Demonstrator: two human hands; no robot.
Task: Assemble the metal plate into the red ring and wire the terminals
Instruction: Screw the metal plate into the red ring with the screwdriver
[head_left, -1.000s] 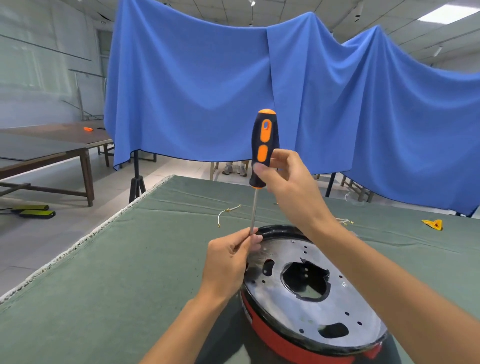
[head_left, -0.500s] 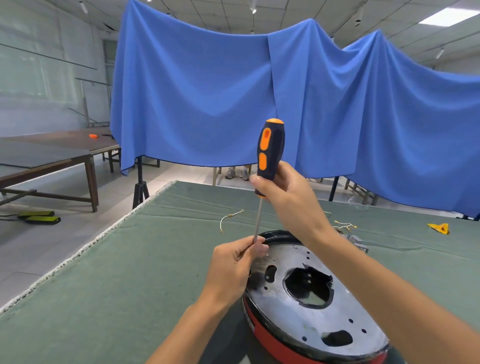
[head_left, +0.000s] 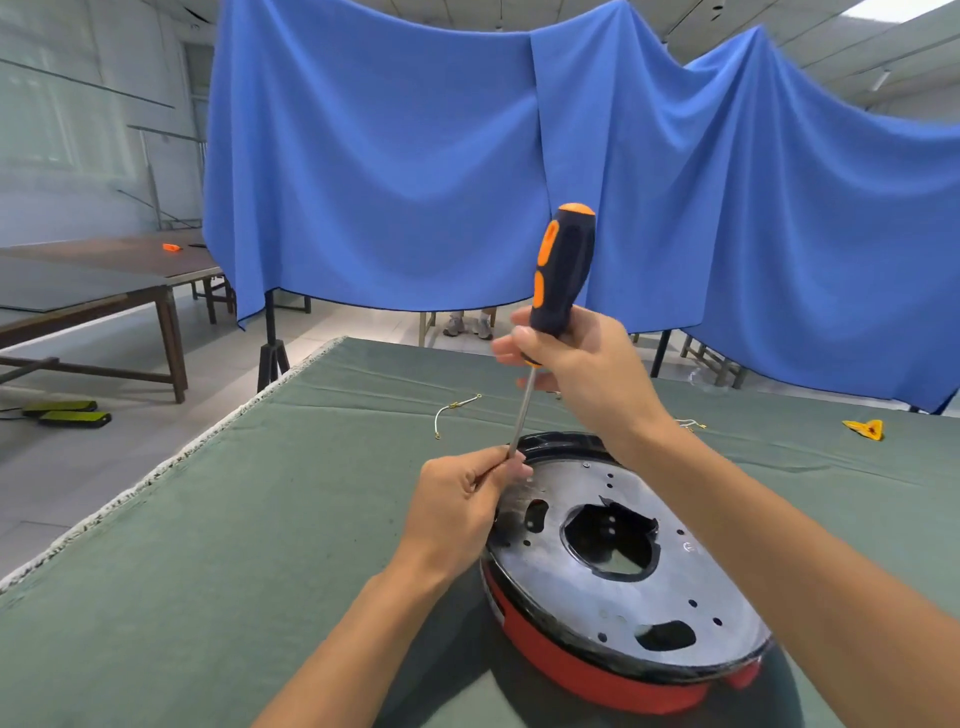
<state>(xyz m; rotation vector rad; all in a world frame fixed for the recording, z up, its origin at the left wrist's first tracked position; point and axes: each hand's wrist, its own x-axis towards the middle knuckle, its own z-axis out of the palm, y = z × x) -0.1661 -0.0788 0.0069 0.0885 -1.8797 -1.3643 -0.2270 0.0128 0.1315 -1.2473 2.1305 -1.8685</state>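
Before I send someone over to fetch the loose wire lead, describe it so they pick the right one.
Start at the green cloth table and find the red ring with the metal plate. Just beyond its far edge, left of the screwdriver, lies the pale wire lead, curved, with brass ends. Unlike the wires behind the right forearm, it lies alone in full view.

Workshop hall: green felt bench under the hands, blue drapes hung on stands beyond them, bare wooden tables far left of the left hand, tiled floor, panelled ceiling.
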